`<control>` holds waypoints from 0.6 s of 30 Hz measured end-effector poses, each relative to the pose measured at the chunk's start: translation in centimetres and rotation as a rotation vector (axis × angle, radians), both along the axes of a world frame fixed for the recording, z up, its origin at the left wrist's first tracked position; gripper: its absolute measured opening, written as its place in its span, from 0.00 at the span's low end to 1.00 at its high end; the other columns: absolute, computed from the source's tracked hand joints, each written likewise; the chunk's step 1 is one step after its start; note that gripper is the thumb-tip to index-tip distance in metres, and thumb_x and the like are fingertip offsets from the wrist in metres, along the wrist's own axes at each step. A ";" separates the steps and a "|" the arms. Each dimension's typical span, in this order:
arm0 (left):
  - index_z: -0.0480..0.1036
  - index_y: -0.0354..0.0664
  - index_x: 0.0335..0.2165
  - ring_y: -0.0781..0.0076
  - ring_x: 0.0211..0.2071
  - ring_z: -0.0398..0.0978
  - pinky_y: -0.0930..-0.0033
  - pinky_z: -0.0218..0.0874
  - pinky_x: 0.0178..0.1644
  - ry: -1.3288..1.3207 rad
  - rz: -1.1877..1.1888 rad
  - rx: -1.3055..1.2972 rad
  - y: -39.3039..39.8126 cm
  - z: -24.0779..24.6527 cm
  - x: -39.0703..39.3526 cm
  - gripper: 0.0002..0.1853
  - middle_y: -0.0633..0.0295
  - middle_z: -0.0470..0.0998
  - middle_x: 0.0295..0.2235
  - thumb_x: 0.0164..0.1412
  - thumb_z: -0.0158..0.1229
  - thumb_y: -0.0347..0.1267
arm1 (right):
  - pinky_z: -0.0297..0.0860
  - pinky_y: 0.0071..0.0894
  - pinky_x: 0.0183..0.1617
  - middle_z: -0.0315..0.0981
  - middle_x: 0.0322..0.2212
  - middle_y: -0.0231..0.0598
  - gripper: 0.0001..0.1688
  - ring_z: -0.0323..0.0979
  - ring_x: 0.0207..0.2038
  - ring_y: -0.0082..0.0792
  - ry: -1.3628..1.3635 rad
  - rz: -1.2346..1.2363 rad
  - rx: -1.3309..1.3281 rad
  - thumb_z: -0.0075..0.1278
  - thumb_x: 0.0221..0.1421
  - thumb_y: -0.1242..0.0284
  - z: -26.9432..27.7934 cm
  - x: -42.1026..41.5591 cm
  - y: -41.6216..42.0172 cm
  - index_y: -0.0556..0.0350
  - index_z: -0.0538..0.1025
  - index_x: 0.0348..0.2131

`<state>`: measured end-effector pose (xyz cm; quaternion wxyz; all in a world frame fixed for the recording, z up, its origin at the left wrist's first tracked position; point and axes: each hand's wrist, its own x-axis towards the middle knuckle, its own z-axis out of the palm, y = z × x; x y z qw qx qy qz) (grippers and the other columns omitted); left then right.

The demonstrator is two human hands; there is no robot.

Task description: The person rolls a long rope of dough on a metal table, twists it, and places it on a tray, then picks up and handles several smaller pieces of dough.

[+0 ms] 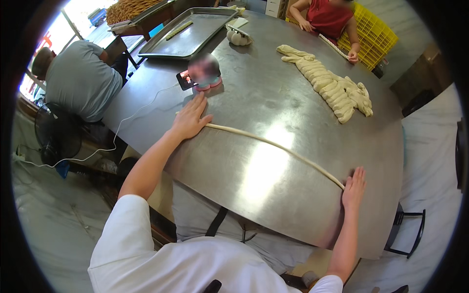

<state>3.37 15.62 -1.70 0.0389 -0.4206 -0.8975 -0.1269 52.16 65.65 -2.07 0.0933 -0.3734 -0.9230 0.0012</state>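
Note:
A long thin rope of dough (273, 142) stretches in a shallow curve across the steel tabletop (234, 164) before me. My left hand (190, 119) lies flat over its left end, palm down, with the thumb spread. A short bit of the rope seems to show past that hand's far side. At the opposite end, my right hand (354, 188) rests flat over the tip, its fingers stretched forward and its palm hidden. Neither hand is closed around the dough. Just beyond my left fingertips stands a phone (187, 79) propped against a small pink-footed object (209, 86).
A row of dough strips (322, 84) lies at the right back. Across the table a person in red (329, 18) handles another rope (333, 47). A metal tray (198, 33) holds one twisted piece (179, 30). A white cable (137, 110) crosses the left edge near a seated person (82, 77).

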 end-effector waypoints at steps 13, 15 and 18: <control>0.73 0.39 0.64 0.53 0.73 0.63 0.43 0.44 0.79 0.162 0.052 0.031 -3.8 -0.6 5.3 0.32 0.52 0.71 0.69 0.73 0.57 0.49 | 0.40 0.59 0.82 0.52 0.77 0.44 0.35 0.47 0.80 0.45 -0.191 0.023 -0.013 0.43 0.77 0.61 0.4 3.0 -8.4 0.56 0.62 0.74; 0.79 0.42 0.55 0.53 0.63 0.74 0.45 0.52 0.76 0.222 0.029 0.103 -6.7 -1.0 7.4 0.23 0.56 0.80 0.59 0.72 0.59 0.46 | 0.54 0.54 0.77 0.66 0.69 0.44 0.28 0.61 0.73 0.45 -0.081 0.233 0.044 0.47 0.76 0.63 -0.3 7.3 -8.9 0.58 0.71 0.66; 0.82 0.41 0.42 0.54 0.48 0.83 0.49 0.65 0.66 0.054 -0.100 0.168 -7.0 1.3 6.7 0.12 0.59 0.86 0.44 0.71 0.60 0.39 | 0.69 0.43 0.63 0.82 0.50 0.40 0.18 0.77 0.55 0.37 0.178 0.184 -0.458 0.51 0.74 0.67 1.8 7.4 -8.3 0.62 0.79 0.54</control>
